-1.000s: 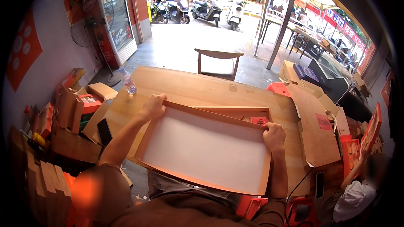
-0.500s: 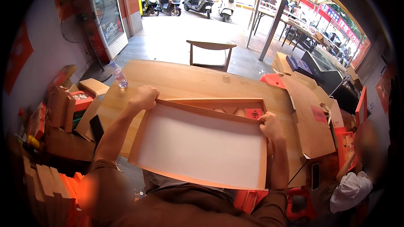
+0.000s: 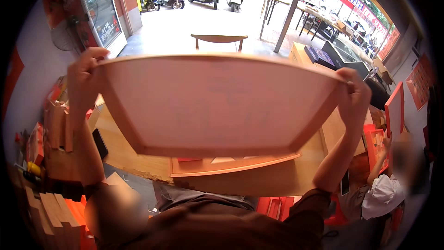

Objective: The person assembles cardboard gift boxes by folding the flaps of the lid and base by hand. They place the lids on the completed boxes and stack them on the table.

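Raised over the table is a large shallow box lid (image 3: 222,106), its pale inner face toward me and its rim tan. My left hand (image 3: 84,81) grips its upper left corner, fingers curled over the edge. At the upper right corner my right hand (image 3: 355,95) is closed on the rim in the same way. Below, partly covered by the lid, an orange-tan box tray (image 3: 240,165) lies on the wooden table (image 3: 127,153). Only its near side shows, with slivers of red and white inside; most of the contents are hidden.
Cartons (image 3: 58,125) and a dark phone (image 3: 99,143) are at the left. At the right, a person in a white sleeve (image 3: 385,196) is beside a red box (image 3: 375,150) and an upright red lid (image 3: 394,111). A chair (image 3: 219,39) stands beyond the table.
Both hands have lifted the lid up and away from me, tilting it, and have moved farther apart in view. The tray's near side now shows below it.
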`<action>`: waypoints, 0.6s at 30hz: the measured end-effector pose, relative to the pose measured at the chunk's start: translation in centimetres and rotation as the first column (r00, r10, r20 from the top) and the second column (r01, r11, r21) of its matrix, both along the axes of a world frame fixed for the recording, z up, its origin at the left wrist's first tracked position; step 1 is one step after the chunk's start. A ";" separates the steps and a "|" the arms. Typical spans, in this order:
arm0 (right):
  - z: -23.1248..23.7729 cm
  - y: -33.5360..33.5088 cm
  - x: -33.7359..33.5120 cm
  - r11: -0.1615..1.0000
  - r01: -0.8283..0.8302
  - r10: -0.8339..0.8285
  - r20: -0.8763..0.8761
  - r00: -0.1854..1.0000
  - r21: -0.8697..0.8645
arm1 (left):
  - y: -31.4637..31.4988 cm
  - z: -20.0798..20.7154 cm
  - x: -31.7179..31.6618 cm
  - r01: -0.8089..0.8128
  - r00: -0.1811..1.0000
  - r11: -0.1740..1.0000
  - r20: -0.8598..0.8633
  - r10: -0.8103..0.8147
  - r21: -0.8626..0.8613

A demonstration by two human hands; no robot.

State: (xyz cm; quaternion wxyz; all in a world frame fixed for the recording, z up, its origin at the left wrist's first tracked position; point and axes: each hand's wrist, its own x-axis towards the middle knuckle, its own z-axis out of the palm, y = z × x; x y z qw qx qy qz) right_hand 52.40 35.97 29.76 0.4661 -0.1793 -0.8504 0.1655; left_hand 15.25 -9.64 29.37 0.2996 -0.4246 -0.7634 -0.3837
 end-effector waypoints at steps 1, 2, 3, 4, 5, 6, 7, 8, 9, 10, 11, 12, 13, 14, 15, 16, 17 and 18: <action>0.3 -0.6 -0.4 0.985 0.032 -0.023 -0.058 0.998 0.172 | -1.5 1.6 2.2 -0.121 0.993 0.992 0.008 0.122 -0.033; 0.7 -1.2 -0.6 0.936 0.079 -0.039 -0.120 0.992 0.344 | -2.3 1.2 3.0 -0.155 0.975 0.988 -0.156 0.157 0.019; 0.0 -1.3 -0.6 0.900 0.145 -0.079 -0.173 0.982 0.411 | -2.6 0.2 3.3 -0.168 0.932 0.982 -0.313 0.185 0.080; -1.6 -1.1 -0.4 0.859 0.212 -0.113 -0.232 0.966 0.466 | -2.9 -0.5 3.9 -0.172 0.859 0.975 -0.464 0.218 0.138; -3.5 -0.9 0.0 0.811 0.280 -0.141 -0.292 0.946 0.514 | -3.4 -2.1 4.3 -0.206 0.817 0.968 -0.519 0.252 0.146; -5.9 -1.1 0.8 0.847 0.321 -0.249 -0.218 0.944 0.423 | -4.0 -4.2 5.2 -0.254 0.768 0.959 -0.575 0.281 0.130; -8.9 -0.7 1.2 0.865 0.317 -0.234 -0.245 0.941 0.390 | -4.6 -6.5 6.0 -0.298 0.714 0.947 -0.630 0.306 0.121; -11.4 -0.6 1.2 0.876 0.267 -0.171 -0.258 0.951 0.402 | -5.1 -8.8 7.2 -0.364 0.654 0.928 -0.687 0.319 0.084; -14.6 -0.6 1.6 0.886 0.278 -0.192 -0.253 0.948 0.370 | -5.4 -11.7 8.1 -0.311 0.682 0.949 -0.681 0.266 0.060; -17.6 -0.7 2.2 0.889 0.298 -0.221 -0.244 0.944 0.347 | -5.3 -14.8 8.6 -0.243 0.714 0.969 -0.668 0.209 0.043; -20.7 -0.7 2.8 0.894 0.316 -0.249 -0.234 0.940 0.316 | -4.8 -17.0 9.4 -0.177 0.766 0.984 -0.623 0.155 0.027; -22.8 -1.3 3.3 0.908 0.271 -0.205 -0.225 0.952 0.319 | -4.2 -19.1 10.4 -0.111 0.812 0.994 -0.575 0.099 0.015; -25.2 -2.1 4.2 0.943 0.247 -0.201 -0.208 0.957 0.222 | -3.9 -21.2 11.2 -0.082 0.838 0.997 -0.541 0.076 0.013; -27.5 -2.4 4.9 0.958 0.237 -0.203 -0.202 0.958 0.160 | -3.6 -23.3 11.9 -0.053 0.861 0.998 -0.506 0.055 0.018; -29.7 -2.6 5.6 0.969 0.226 -0.205 -0.195 0.959 0.095 | -3.3 -25.0 12.6 -0.040 0.878 0.999 -0.477 0.051 0.033; -31.6 -2.7 6.3 0.976 0.216 -0.208 -0.190 0.960 0.027 | -3.0 -25.7 13.1 -0.008 0.888 1.000 -0.460 0.013 0.013; -32.8 -2.7 6.9 0.985 0.169 -0.170 -0.215 0.962 -0.025 | -2.9 -26.5 13.5 0.016 0.893 1.000 -0.449 -0.011 0.008; -32.7 -3.0 7.1 0.981 0.194 -0.193 -0.179 0.965 -0.016 | -3.0 -27.3 13.9 0.034 0.899 0.999 -0.437 -0.031 0.000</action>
